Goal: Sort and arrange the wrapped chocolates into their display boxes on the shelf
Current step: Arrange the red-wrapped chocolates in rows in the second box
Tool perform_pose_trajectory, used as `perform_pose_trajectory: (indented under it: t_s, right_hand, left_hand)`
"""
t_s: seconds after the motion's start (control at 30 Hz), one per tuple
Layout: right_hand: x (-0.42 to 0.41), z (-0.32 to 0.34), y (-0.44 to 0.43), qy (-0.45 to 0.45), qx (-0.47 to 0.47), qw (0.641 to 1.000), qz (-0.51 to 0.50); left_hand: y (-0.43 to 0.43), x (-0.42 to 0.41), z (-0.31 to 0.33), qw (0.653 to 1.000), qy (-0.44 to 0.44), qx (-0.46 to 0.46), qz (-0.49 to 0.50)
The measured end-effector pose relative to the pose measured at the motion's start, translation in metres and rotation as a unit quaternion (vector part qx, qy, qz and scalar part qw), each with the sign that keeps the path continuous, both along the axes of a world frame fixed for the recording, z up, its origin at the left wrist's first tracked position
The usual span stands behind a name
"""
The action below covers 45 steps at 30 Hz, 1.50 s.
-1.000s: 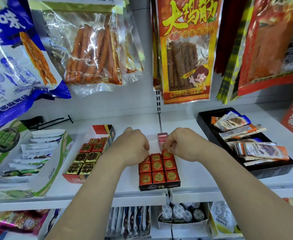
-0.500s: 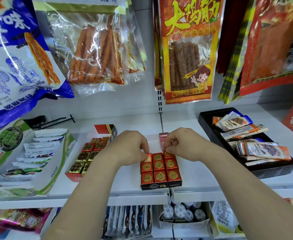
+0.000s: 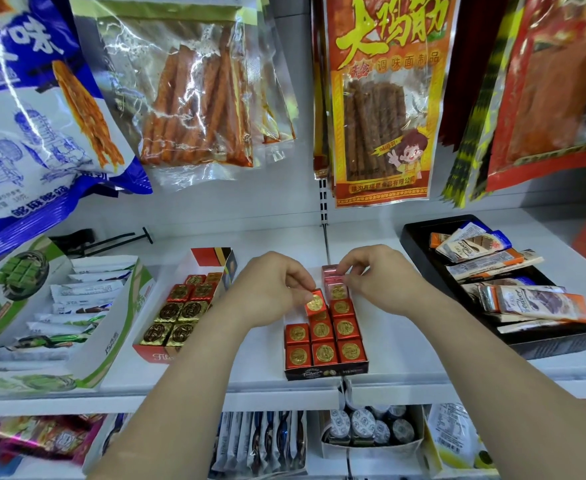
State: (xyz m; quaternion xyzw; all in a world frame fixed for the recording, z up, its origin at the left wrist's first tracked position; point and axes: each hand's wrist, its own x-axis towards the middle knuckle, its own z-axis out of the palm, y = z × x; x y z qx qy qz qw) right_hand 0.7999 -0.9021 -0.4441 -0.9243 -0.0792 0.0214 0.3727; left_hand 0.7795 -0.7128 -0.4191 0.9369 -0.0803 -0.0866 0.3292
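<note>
Head cam: shelf point(image 3: 250, 382) carries red-fronted box point(image 3: 153, 355) left-centre w/ 4 gold + 4 red pcs; black tray point(image 3: 419, 237) of bars twd R end. Dark display box point(image 3: 326, 373) at front edge, centre: front 2 rows, 3 red each. L hand point(image 3: 270, 289) pinches red chocolate point(image 3: 315, 301), tilted, over third row. R hand point(image 3: 378, 278) curled at pink-wrapped pcs point(image 3: 331, 271) at box back; grip unclear.

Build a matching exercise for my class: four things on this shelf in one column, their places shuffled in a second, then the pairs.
1. tilted red chocolate
2. pink chocolates
3. gold chocolates
4. black tray

A. front rows of the left box
B. pinched by the left hand
C. right end of the shelf, holding bars
D. back of the middle box, at the right hand's fingertips

Pairs: 1-B, 2-D, 3-A, 4-C
</note>
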Motion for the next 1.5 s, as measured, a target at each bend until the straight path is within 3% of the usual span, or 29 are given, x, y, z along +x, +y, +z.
perform_pose_trajectory:
  t_s: [0.27,0.73,1.1,1.27,1.5]
  right_hand:
    - [0.000,-0.001,-0.001,0.012,0.003,1.000,0.002]
    - [-0.001,0.001,0.000,0.019,-0.001,0.999,0.026]
    - [-0.002,0.004,0.004,0.011,-0.086,0.995,0.040]
    - [-0.002,0.003,0.009,0.001,-0.142,0.989,0.032]
    - [-0.002,0.003,0.005,0.008,-0.077,0.997,0.015]
  left_hand:
    - [-0.010,-0.001,-0.006,0.995,-0.004,0.099,-0.031]
    - [-0.008,0.004,-0.010,0.999,0.035,0.018,-0.036]
    - [-0.011,0.001,-0.011,0.993,0.036,0.091,-0.069]
    - [-0.015,0.004,-0.020,0.996,-0.023,0.085,-0.024]
    - [-0.032,0.013,-0.026,0.994,-0.039,0.094,0.045]
